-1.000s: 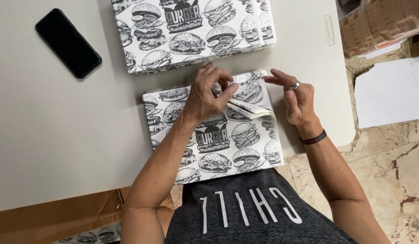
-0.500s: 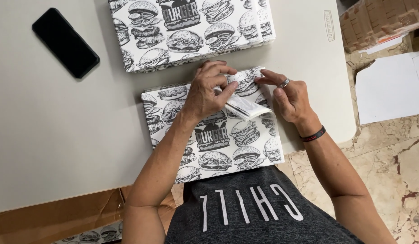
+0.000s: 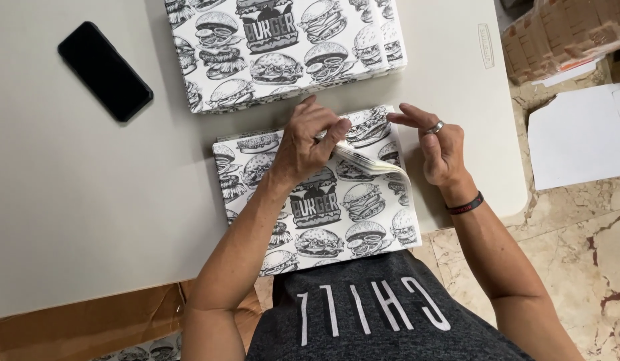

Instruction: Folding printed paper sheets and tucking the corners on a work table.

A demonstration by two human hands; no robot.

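Left hand: the left hand [image 3: 308, 144] lies on the near stack of printed sheets [image 3: 316, 200], its grip clamped on the lifted corner of the upper sheets at the stack's far right.
Right hand: the right hand [image 3: 440, 147] hovers just right of that lifted corner, fingers [image 3: 407, 119] spread and apart, holding nothing; a ring [image 3: 435, 126] sits on one finger and a dark wristband [image 3: 465, 204] on the wrist.
Near stack: flat white sheets covered with black burger drawings, lying on the table [image 3: 89, 200] at its near edge, right in front of the person; the upper sheets curl up from the far right corner, fanned so their edges show.
Far stack: a second stack of the same printed sheets [image 3: 283, 50] lies farther away, just beyond the near one, close to it but not touching.
Phone: a black phone [image 3: 104, 71] lies face up at the far left, well apart from both stacks.
Floor: marble floor [image 3: 577, 241] to the right, with white paper sheets [image 3: 577, 134] and a cardboard box [image 3: 564, 37] at the far right.
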